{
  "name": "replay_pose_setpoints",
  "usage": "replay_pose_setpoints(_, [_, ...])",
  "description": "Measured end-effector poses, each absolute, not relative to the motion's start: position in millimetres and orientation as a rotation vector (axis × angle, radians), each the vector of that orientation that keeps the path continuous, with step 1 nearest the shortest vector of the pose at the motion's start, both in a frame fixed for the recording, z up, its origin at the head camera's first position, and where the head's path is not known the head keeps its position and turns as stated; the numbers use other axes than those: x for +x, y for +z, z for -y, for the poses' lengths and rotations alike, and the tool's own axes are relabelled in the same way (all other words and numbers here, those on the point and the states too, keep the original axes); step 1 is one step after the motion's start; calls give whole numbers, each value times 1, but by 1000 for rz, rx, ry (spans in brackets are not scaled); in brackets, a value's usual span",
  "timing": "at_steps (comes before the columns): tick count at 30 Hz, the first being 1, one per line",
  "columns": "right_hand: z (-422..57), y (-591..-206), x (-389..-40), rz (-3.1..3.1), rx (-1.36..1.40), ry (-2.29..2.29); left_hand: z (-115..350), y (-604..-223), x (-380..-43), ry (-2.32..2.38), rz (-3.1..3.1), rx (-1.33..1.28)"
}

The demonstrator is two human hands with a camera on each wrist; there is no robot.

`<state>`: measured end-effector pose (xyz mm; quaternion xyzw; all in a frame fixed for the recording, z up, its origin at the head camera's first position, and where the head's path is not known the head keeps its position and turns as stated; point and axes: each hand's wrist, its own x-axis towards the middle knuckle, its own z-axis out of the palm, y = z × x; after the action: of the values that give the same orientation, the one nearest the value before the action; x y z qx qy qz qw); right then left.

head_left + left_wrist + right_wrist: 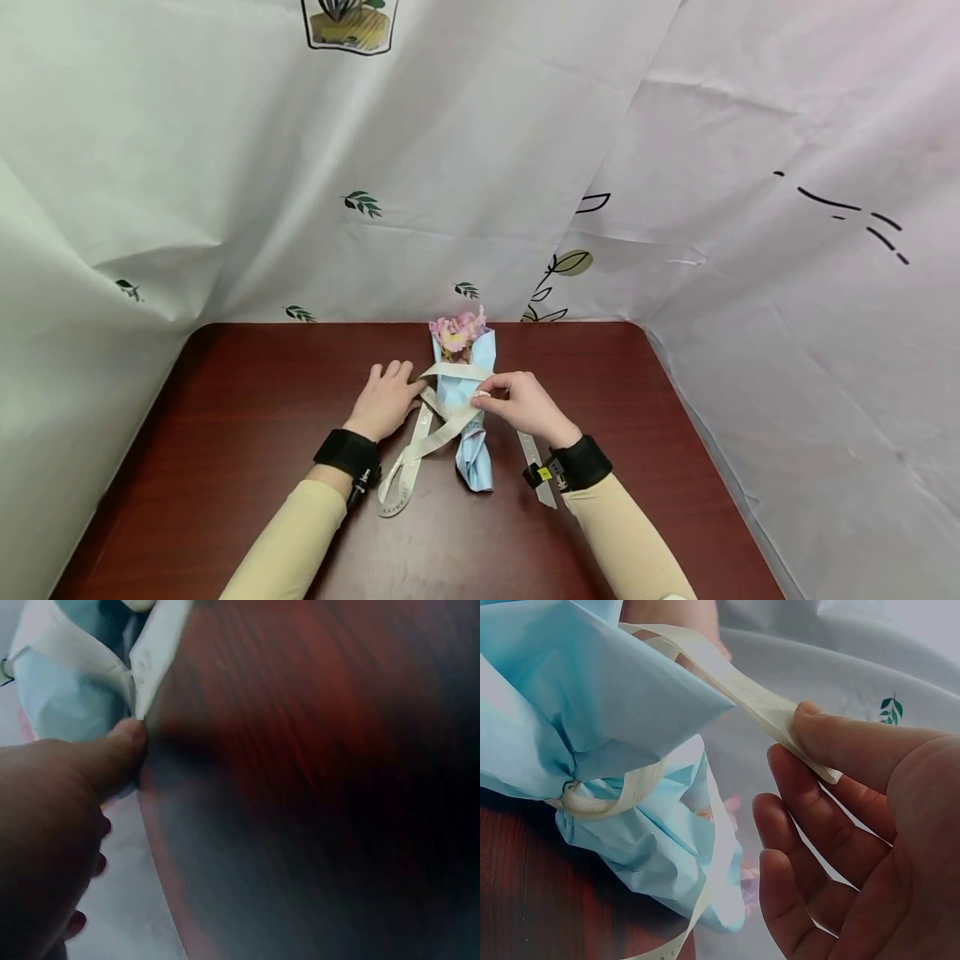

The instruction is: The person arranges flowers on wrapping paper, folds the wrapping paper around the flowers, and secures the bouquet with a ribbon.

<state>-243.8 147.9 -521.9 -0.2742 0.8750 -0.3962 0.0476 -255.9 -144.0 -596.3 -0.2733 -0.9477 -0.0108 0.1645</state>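
Observation:
A small bouquet of pink flowers in pale blue wrapping paper lies on the table, blooms toward the back wall. A cream ribbon is tied around its gathered waist, seen closely as a knot in the right wrist view. My right hand pinches a length of ribbon between thumb and index finger, other fingers loosely bent. On the bouquet's left, my left hand pinches the ribbon at the thumb tip; its index finger is hidden in the left wrist view.
The bouquet lies on a dark red wooden table. One ribbon loop with printed letters rests left of the paper's lower end, and a ribbon tail lies beside the right wrist. White printed cloth hangs behind and at both sides.

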Motion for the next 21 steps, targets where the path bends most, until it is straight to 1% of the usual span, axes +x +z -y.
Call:
replay_pose_setpoints(6, [-147, -519, -242, -2643, -835, -1216, 150, -596, -257, -50, 2725, -692])
replay_pose_setpoints(9, [-144, -518, -242, -2634, -855, -1232, 156, -591, -252, -149, 2702, -676])
replay_pose_setpoints(12, [-142, -518, -242, -2639, -861, -1240, 160, -580, -243, -364, 2667, -697])
replay_pose_setpoints(18, [-140, -519, -243, -2683, -791, -1249, 153, -542, -217, -949, 2513, -825])
replay_pose_setpoints(21, [-139, -518, -243, -2696, -762, -1247, 150, -526, -204, -1158, 2478, -856])
